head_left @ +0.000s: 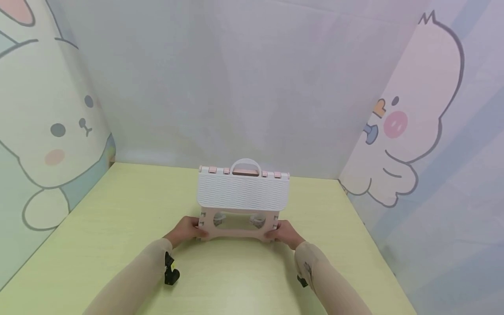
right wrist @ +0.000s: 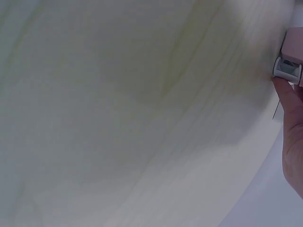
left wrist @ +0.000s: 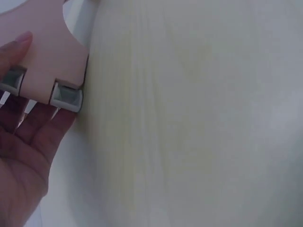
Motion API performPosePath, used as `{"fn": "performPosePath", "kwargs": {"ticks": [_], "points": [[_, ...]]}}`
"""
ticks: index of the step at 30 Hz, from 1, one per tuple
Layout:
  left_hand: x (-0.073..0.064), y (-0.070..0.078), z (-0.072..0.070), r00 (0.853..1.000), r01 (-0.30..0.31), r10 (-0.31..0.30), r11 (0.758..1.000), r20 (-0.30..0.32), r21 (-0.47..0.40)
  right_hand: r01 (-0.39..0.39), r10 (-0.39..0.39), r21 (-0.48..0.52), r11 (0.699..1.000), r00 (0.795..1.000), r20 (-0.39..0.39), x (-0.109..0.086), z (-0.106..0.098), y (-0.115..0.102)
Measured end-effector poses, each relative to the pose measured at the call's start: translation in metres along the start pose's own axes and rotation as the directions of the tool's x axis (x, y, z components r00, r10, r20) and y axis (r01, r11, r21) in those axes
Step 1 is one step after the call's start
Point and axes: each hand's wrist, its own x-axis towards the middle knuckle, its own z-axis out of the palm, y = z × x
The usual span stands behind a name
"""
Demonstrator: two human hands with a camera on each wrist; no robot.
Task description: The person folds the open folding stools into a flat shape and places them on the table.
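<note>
Head view: a white-and-pale-pink plastic folding step stool (head_left: 243, 191) is at the far-middle part of the pale yellow wood-grain desk (head_left: 236, 280), wavy white top facing the person. Left hand (head_left: 189, 228) and right hand (head_left: 288, 234) each have a side of the smooth pale pink leg panel (head_left: 240, 233), thumbs across the front, the gap btwn thumb & fingers filled by the panel. Can't tell if the lower edge bears fully on the desk. Main risk imo: uneven pull, L vs R, could twist the panel & jam the joints. Also, no hand is on the white arched handle (head_left: 246, 161), so a hard tug low down might tip the top over.

L wrist view: thumb lies on the pink face, fingers along the outer edge, right by the grey-white hinge pieces (left wrist: 66, 98). If the panel swings there, skin could get nipped.

R wrist view: just a corner of the stool shows, w/ a fingertip against a hinge piece; thumb's out of shot. Same nip hazard, & if that hold is only at the edge, it could prob. slip.
</note>
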Motion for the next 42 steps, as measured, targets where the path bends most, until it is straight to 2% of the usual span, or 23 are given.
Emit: {"fn": "performPosePath", "kwargs": {"ticks": [4, 11, 14, 20, 24, 32, 42], "points": [[-0.001, 0.0, -0.002, 1.0, -0.015, 0.016, 1.0, 0.019, -0.016, -0.002, 0.002, 0.009, 1.0, 1.0, 0.015, -0.001, -0.001, -0.004], [-0.001, 0.0, 0.0, 0.997, -0.074, 0.075, 0.995, -0.004, 0.063, -0.011, 0.011, 0.019, 1.0, 1.0, 0.014, 0.001, -0.002, 0.001], [-0.001, 0.0, 0.0, 0.997, -0.076, 0.076, 0.996, 0.008, 0.054, -0.015, 0.015, 0.017, 1.0, 1.0, 0.016, 0.001, -0.002, 0.0], [0.0, -0.002, -0.003, 0.995, -0.089, 0.086, 0.994, 0.053, 0.057, -0.016, 0.015, 0.036, 0.999, 0.999, 0.046, -0.01, -0.003, -0.016], [0.001, -0.001, -0.003, 0.996, -0.069, 0.066, 0.996, 0.054, 0.059, -0.005, 0.002, 0.042, 0.999, 0.997, 0.071, -0.016, -0.005, -0.024], [0.001, 0.002, -0.003, 0.998, -0.036, 0.033, 0.997, 0.049, 0.07, -0.031, 0.028, 0.04, 0.999, 0.998, 0.058, 0.003, -0.005, 0.002], [-0.002, 0.008, -0.003, 0.999, -0.032, 0.028, 0.996, 0.046, 0.083, -0.047, 0.046, 0.023, 0.999, 0.997, 0.065, 0.006, -0.005, 0.003]]}}
